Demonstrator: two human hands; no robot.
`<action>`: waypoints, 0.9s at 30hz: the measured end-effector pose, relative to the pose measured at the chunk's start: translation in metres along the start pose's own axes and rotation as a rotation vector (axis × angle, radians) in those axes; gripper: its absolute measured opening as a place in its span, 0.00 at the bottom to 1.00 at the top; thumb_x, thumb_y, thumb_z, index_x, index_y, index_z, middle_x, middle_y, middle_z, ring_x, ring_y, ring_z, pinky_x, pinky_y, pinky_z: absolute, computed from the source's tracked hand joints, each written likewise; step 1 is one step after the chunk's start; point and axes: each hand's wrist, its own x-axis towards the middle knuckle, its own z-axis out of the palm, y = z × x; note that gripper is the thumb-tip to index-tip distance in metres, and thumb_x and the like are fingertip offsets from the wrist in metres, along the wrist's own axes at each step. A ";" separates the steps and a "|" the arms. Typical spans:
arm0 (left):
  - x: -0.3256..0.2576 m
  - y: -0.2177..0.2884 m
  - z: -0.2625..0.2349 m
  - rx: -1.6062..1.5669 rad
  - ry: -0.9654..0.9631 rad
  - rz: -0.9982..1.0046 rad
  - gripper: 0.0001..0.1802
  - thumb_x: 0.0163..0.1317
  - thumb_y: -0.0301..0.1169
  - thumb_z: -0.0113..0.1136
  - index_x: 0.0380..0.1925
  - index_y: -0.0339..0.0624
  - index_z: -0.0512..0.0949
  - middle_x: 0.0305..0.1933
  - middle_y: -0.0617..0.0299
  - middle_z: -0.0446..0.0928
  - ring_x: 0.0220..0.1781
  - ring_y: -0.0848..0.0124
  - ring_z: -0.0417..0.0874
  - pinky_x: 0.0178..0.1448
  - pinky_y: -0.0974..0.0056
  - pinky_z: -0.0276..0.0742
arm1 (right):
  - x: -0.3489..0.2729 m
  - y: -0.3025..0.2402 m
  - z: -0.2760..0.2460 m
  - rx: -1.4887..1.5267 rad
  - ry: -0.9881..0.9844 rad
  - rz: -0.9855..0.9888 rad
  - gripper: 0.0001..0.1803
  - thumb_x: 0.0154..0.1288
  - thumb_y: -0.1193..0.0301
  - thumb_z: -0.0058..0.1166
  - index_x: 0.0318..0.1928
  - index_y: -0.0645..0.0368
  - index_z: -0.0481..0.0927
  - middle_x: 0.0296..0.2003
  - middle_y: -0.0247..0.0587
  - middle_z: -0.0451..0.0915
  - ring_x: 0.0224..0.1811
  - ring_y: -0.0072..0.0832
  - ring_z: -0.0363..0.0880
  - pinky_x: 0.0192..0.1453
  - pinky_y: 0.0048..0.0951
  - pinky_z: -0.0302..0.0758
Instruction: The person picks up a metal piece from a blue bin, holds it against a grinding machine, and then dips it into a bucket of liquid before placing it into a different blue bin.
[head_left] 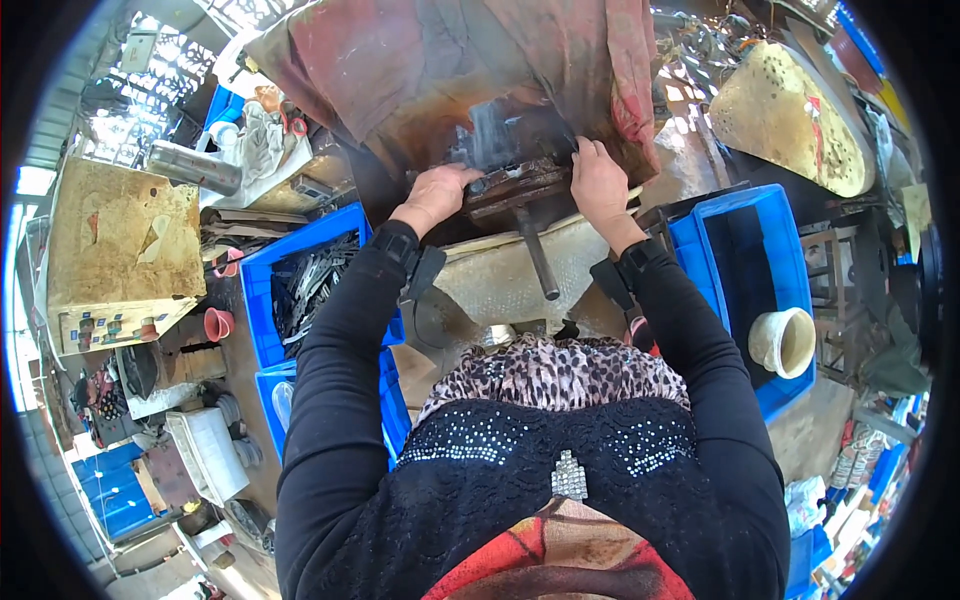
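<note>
In front of me is a dark, dirty metal rest (518,196) with a round bar (537,262) slanting down toward me. My left hand (437,197) is at the rest's left end, fingers closed and pressed toward its edge. At the right end is my right hand (600,185), fingers bent together and pointing away from me. What either hand grips is too small or hidden to name. Just beyond the rest shows a blurred grey-blue surface (492,135) in a dark, brown-stained recess. A stained red-brown cloth (400,65) drapes over that recess.
To my left, a blue crate (256,300) holds many thin dark metal strips (312,285). A blue bin (783,235) stands at right, with a whitish bucket (782,342) at its near end. Stained boards or boxes (125,235) and a metal cylinder (195,167) lie far left.
</note>
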 end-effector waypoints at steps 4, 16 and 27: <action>-0.015 0.016 -0.011 0.011 0.020 -0.083 0.20 0.54 0.22 0.51 0.48 0.46 0.80 0.46 0.52 0.80 0.48 0.50 0.81 0.51 0.51 0.78 | -0.003 0.002 -0.001 0.025 0.035 -0.023 0.15 0.70 0.69 0.48 0.53 0.60 0.75 0.43 0.52 0.78 0.39 0.52 0.80 0.42 0.48 0.77; -0.053 0.136 -0.018 -0.080 0.160 0.547 0.18 0.51 0.34 0.64 0.44 0.50 0.79 0.45 0.63 0.79 0.55 0.62 0.76 0.72 0.39 0.57 | -0.010 -0.010 -0.020 0.101 0.038 -0.010 0.15 0.68 0.72 0.49 0.53 0.61 0.74 0.40 0.53 0.78 0.38 0.54 0.80 0.41 0.49 0.77; -0.017 0.117 -0.067 -0.132 0.449 0.312 0.16 0.50 0.32 0.66 0.41 0.48 0.79 0.41 0.62 0.79 0.50 0.62 0.79 0.70 0.44 0.63 | -0.007 -0.004 -0.020 0.098 0.042 0.005 0.16 0.66 0.72 0.50 0.53 0.61 0.74 0.41 0.52 0.77 0.36 0.51 0.81 0.38 0.47 0.78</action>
